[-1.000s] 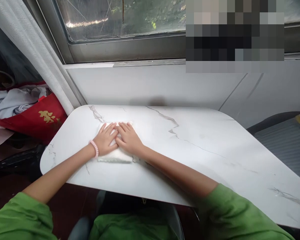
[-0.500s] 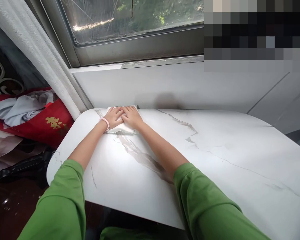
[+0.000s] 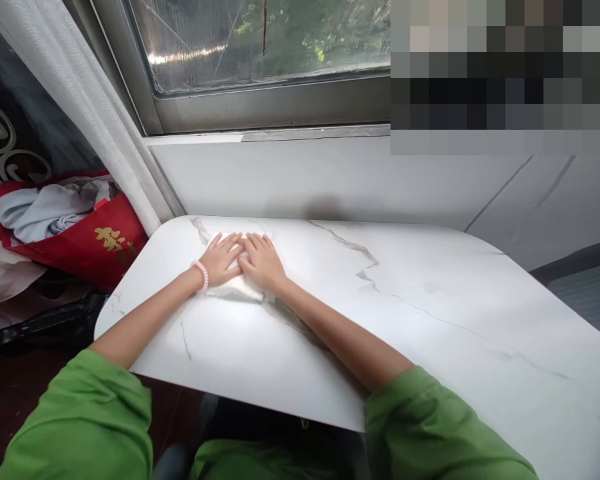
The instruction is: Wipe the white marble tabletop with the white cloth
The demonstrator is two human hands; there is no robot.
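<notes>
white cloth lies flat on the left part of a white, grey-veined bench, near the far edge, beneath a person's two bare hands. in the head camera's view, the left hand, a pink beaded bracelet around its wrist, rests palm down on the cloth, its fingers extended and spread. the right hand lies just beside it, also palm down, the two coming together above the middle of the cloth; neither is clamped on anything. the near edge of the cloth shows below the hands, soft and slightly rumpled, and part of the far edge shows past the fingertips. both forearms reach in from a green garment, the right one crossing above a dark vein in the bench top. beyond the bench stands a pale wall panel, with a metal-framed window above it and a pixelated block covering the upper right. at left, a white curtain hangs beside a red bag with gold lettering, filled with pale fabric. a grey ribbed surface shows at the right edge, partly out of frame.
</notes>
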